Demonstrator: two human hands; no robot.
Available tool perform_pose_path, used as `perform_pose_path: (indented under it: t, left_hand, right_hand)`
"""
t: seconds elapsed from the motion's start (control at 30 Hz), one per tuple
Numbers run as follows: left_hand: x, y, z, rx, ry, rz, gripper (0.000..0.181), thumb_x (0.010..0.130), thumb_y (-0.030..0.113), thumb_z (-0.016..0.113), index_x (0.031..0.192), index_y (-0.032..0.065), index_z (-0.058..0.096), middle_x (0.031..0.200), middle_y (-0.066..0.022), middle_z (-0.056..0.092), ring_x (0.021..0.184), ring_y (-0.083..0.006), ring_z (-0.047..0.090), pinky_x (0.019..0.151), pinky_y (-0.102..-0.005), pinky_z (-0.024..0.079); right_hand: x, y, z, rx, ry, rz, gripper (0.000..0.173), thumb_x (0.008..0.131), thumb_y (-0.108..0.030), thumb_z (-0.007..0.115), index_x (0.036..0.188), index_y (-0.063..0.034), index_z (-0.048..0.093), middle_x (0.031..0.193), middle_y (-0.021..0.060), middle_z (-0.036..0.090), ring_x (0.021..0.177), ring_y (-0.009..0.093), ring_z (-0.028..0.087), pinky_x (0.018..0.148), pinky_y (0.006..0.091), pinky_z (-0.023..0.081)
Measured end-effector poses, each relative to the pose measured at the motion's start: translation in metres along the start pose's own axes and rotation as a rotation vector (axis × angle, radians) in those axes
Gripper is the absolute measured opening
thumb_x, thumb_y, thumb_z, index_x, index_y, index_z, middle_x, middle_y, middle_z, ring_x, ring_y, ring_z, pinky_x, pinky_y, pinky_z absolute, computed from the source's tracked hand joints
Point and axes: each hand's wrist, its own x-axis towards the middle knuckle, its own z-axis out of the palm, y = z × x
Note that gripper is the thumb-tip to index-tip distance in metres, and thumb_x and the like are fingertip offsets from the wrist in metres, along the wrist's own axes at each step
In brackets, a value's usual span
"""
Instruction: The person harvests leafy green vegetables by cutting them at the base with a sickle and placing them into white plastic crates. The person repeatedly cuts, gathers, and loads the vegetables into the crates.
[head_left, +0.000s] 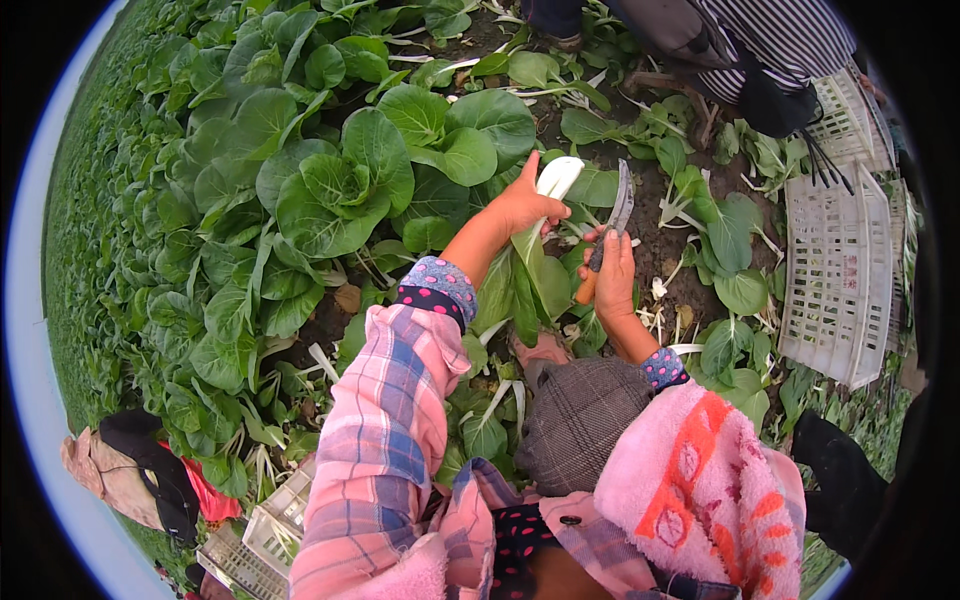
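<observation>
My left hand (531, 201) grips a head of bok choy (559, 177) near its base. The white cut end points up and away, and the green leaves hang down towards my knee. In my right hand (616, 276) is a harvesting knife (621, 201) with a curved, soiled blade and an orange handle. Its blade stands upright, a short way right of the bok choy's white base and apart from it. Just beyond my left hand grow rooted bok choy plants (337, 187) with broad leaves.
White plastic crates (836, 277) stand at the right; more crates (259, 532) are at the lower left. Loose leaves (739, 232) litter the soil. A person in a striped top (780, 37) works at the upper right, another person (135, 472) at the lower left.
</observation>
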Motion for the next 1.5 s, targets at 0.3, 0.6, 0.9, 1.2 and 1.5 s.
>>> perform_pose_path:
  t: [0.3,0.6,0.9,1.2,1.5]
  left_hand:
    - [-0.058,-0.004,-0.183,1.348,0.701,-0.374,0.080,0.069,0.017,0.074,0.138,0.0112,0.032,0.108,-0.0171,0.066,0.095,-0.0338,0.066,0.079,-0.0440,0.053]
    - [-0.079,-0.053,-0.180,1.295,0.750,-0.140,0.041,0.071,0.011,0.070,0.106,0.0067,0.049,0.089,-0.0226,0.067,0.083,-0.0414,0.065,0.073,-0.0505,0.051]
    - [-0.077,-0.043,-0.188,1.272,0.810,-0.131,0.033,0.073,0.012,0.068,0.100,0.0079,0.050,0.087,-0.0217,0.067,0.083,-0.0398,0.066,0.073,-0.0502,0.052]
    - [-0.147,-0.031,-0.133,0.799,0.935,0.096,0.039,0.066,0.012,0.069,0.102,0.0067,0.053,0.087,-0.0170,0.067,0.077,-0.0332,0.065,0.070,-0.0416,0.051]
    - [-0.204,-0.082,-0.002,-0.465,0.675,0.028,0.043,0.069,-0.003,0.067,0.110,0.0014,0.053,0.082,-0.0016,0.058,0.069,-0.0071,0.054,0.062,-0.0236,0.048]
  right_hand:
    - [0.056,0.046,0.054,-0.516,-0.384,0.052,0.030,0.100,-0.031,0.044,0.097,-0.0030,0.054,0.073,0.0070,0.059,0.051,0.015,0.051,0.047,0.0302,0.042]
    - [0.160,0.086,0.148,-1.218,-0.423,-0.240,0.034,0.096,-0.033,0.043,0.097,-0.0018,0.057,0.092,0.0229,0.066,0.088,0.043,0.062,0.077,0.0534,0.047]
    - [0.208,0.115,0.170,-1.313,-0.591,-0.187,0.041,0.092,-0.031,0.040,0.101,0.0018,0.064,0.105,0.0264,0.064,0.100,0.044,0.059,0.089,0.0493,0.047]
    - [0.142,0.088,0.104,-0.680,-0.471,0.042,0.039,0.094,-0.039,0.054,0.106,-0.0019,0.056,0.098,0.0158,0.066,0.070,0.028,0.060,0.062,0.0359,0.051]
    - [0.027,0.024,0.099,0.500,-0.616,0.348,0.065,0.084,-0.032,0.072,0.135,-0.0110,0.038,0.107,0.0028,0.054,0.085,0.010,0.052,0.052,0.0206,0.043]
